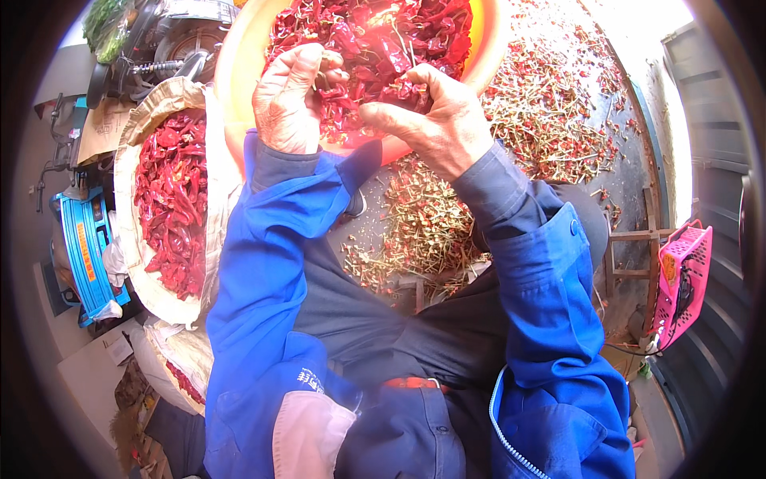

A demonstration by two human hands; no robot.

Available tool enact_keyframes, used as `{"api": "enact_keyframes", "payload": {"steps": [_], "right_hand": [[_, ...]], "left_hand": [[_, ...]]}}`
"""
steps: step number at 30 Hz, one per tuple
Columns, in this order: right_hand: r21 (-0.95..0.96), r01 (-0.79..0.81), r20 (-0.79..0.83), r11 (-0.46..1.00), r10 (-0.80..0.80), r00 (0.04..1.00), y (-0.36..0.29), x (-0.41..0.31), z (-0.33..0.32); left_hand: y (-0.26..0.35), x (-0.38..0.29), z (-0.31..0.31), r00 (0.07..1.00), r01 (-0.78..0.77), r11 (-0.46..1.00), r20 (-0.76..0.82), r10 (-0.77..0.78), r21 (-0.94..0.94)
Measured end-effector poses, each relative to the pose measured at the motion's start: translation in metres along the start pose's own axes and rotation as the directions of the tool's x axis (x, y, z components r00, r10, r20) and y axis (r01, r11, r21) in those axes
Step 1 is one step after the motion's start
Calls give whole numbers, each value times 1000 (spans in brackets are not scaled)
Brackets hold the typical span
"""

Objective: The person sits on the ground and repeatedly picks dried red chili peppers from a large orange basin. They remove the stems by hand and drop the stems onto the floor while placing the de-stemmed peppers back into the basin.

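Over a large orange-yellow plastic basin, both my hands are raised in front of me. Dried red chili peppers fill the basin. My right hand grips a crumpled dried red chili between thumb and curled fingers. To its left, my left hand is turned partly palm up, thumb against the fingers. Between those fingertips is what looks like a small pale chili stem; the fingers partly hide it. The two hands are apart.
Heaps of cut stems and more scattered stems cover the floor. At left stands an open woven sack of dried chilies, near a vehicle wheel. A pink plastic basket sits at right by a wooden frame.
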State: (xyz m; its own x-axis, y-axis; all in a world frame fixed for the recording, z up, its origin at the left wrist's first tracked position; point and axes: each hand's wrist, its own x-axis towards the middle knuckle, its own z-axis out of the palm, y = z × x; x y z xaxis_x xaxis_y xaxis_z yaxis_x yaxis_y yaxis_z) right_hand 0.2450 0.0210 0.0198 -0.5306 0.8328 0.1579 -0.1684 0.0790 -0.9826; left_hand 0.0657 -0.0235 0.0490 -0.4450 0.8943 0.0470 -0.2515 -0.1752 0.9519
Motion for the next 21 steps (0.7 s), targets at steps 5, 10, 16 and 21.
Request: {"api": "enact_keyframes", "payload": {"steps": [5, 10, 16, 21], "right_hand": [[64, -186, 155, 981, 174, 972, -3, 1, -2], [214, -501, 431, 839, 379, 819, -13, 1, 0], [334, -558, 379, 759, 434, 817, -19, -1, 3], [293, -453, 284, 842, 375, 882, -12, -1, 4]], "left_hand": [[-1, -9, 6, 992, 12, 1000, 122, -14, 23], [-6, -11, 13, 971, 152, 946, 222, -89, -286], [-8, -11, 16, 962, 107, 963, 272, -37, -249], [-6, -11, 9, 954, 47, 999, 299, -37, -27]]}}
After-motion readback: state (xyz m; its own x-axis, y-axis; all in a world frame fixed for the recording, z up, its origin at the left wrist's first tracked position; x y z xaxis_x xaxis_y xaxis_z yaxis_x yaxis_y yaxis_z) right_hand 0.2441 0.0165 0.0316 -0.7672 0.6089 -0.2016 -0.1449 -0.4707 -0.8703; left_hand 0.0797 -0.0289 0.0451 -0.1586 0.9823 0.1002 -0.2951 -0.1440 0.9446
